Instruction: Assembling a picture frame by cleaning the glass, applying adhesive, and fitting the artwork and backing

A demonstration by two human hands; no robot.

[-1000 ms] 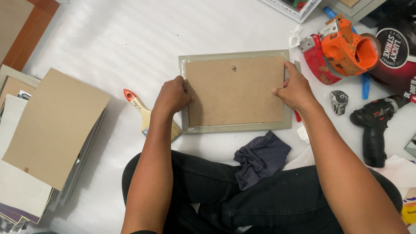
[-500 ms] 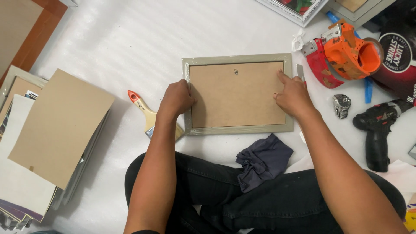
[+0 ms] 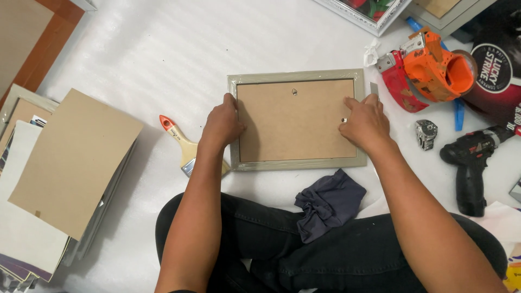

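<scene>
Both forearms outstretched, palms down; left hand (image 3: pixel 221 126) flat, fingers forward; right hand (image 3: pixel 365 122) fingertips seemingly pressing down

**What it all feels made of**

My left hand (image 3: pixel 223 126) and right hand (image 3: pixel 364 122) press matt brown fibreboard, the backing of a picture frame (image 3: pixel 296 163) with a dull grey-green painted edge. The brush (image 3: pixel 183 145) has a pale wooden handle. The cloth (image 3: pixel 328 202) is soft, crumpled, dark fabric.

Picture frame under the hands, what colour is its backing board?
Plain brown hardboard backing, inside a grey-green frame border; head view.
</scene>
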